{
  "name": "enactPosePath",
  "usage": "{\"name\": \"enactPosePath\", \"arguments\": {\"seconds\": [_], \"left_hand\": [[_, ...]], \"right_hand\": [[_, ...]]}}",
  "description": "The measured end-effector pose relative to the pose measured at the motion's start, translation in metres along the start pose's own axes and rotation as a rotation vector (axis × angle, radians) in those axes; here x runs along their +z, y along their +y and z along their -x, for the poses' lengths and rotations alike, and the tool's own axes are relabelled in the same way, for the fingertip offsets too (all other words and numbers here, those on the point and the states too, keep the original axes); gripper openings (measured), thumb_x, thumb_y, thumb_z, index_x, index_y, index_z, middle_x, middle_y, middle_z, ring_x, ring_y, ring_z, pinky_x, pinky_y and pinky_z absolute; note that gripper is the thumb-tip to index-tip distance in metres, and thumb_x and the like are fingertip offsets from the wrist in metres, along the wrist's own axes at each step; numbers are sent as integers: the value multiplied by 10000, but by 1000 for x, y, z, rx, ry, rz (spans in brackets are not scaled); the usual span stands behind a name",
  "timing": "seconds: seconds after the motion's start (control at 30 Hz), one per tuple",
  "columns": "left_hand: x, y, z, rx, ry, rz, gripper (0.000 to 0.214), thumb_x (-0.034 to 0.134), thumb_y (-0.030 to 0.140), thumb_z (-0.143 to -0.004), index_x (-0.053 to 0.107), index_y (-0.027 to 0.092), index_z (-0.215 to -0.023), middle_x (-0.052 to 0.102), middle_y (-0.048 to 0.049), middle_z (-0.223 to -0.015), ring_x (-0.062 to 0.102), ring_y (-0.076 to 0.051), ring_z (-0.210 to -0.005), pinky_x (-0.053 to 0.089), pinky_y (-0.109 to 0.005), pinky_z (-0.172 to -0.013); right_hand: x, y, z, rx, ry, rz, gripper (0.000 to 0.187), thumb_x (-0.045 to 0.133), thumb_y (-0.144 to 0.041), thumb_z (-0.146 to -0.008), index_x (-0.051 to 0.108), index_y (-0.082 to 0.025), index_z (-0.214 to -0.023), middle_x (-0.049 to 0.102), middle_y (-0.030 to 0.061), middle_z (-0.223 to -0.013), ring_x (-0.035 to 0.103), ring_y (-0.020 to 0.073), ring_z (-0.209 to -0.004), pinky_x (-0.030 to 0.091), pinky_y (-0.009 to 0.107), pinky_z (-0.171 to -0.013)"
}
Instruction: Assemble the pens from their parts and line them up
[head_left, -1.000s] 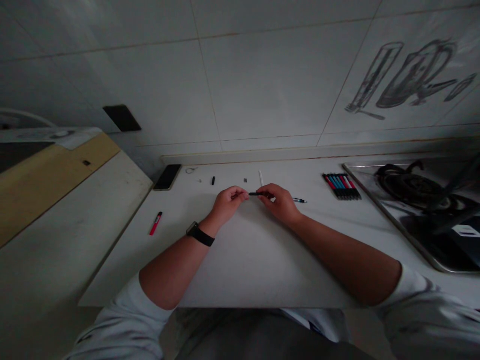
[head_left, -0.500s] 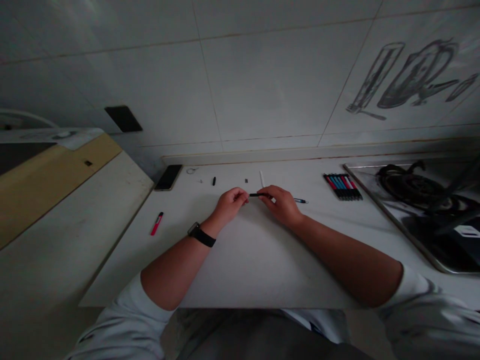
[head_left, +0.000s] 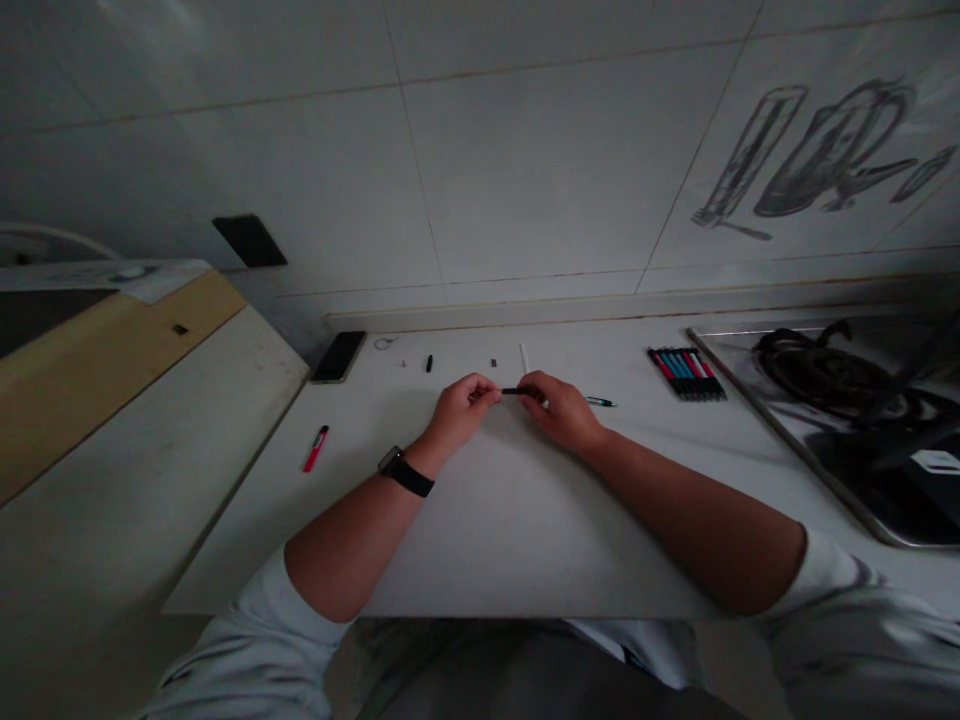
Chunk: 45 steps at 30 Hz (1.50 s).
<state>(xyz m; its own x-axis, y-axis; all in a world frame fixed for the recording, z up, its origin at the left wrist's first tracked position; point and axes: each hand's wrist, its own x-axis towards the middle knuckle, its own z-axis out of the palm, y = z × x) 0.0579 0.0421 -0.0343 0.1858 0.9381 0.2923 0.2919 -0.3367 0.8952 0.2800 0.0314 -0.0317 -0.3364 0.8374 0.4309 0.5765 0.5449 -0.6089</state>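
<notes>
Both my hands meet over the middle of the white countertop (head_left: pixel 480 530). My right hand (head_left: pixel 562 408) pinches a thin black pen (head_left: pixel 514 391) that lies level between the hands. My left hand (head_left: pixel 463 408), with a black watch on the wrist, has its fingers closed at the pen's left end. Behind my right hand a blue-tipped pen (head_left: pixel 601 402) pokes out on the counter. A white pen tube (head_left: pixel 523 357) lies just beyond the hands.
A row of red, blue and black pens (head_left: pixel 686 371) lies at the right, beside a gas stove (head_left: pixel 840 390). A red pen (head_left: pixel 315 448), a phone (head_left: pixel 338 356) and small black pen parts (head_left: pixel 428 363) lie to the left and back. A tiled wall rises behind.
Both hands keep hold of the black pen in almost the same spot. The view has shifted slightly.
</notes>
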Motion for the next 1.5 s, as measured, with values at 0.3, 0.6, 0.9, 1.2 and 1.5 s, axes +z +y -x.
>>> {"name": "enactPosePath", "arguments": {"seconds": [0.3,0.6,0.9,1.2,1.5], "left_hand": [[-1,5,1,-13,10,-18,62,706,259,-869,702,204,-896,726,-31,-866,663,-186,-826,527,-332,-813],[0,2,1,0,5,-11,70,702,268,-877,703,202,-901,729,-35,-869,664,-186,-827,533,-333,-812],[0,7,2,-5,-12,-37,75,681,260,-884,691,188,-902,718,-18,-855,646,-158,-799,517,-301,-802],[0,4,1,-10,-9,-35,69,677,250,-896,692,183,-893,727,-19,-846,664,-157,-803,526,-292,-800],[-2,7,1,1,-11,-45,32,688,210,-889,685,181,-878,721,-14,-837,652,-149,-786,523,-284,-776]], "right_hand": [[-3,-2,0,-8,-8,-10,178,595,-328,-968,628,-215,-1101,714,50,-909,648,172,-766,483,285,-737],[-5,-4,0,13,-9,-1,166,619,-314,-955,617,-215,-1088,714,46,-905,646,171,-762,472,279,-727],[-2,1,0,9,-24,-7,191,634,-328,-958,626,-220,-1115,715,53,-946,653,177,-797,481,287,-751],[-8,-3,-2,-21,-58,56,192,570,-360,-1010,681,-210,-1056,725,62,-914,647,177,-771,472,289,-747],[-9,-4,-2,-52,-31,71,166,566,-312,-1012,693,-205,-1022,732,66,-937,648,184,-804,472,290,-766]]}}
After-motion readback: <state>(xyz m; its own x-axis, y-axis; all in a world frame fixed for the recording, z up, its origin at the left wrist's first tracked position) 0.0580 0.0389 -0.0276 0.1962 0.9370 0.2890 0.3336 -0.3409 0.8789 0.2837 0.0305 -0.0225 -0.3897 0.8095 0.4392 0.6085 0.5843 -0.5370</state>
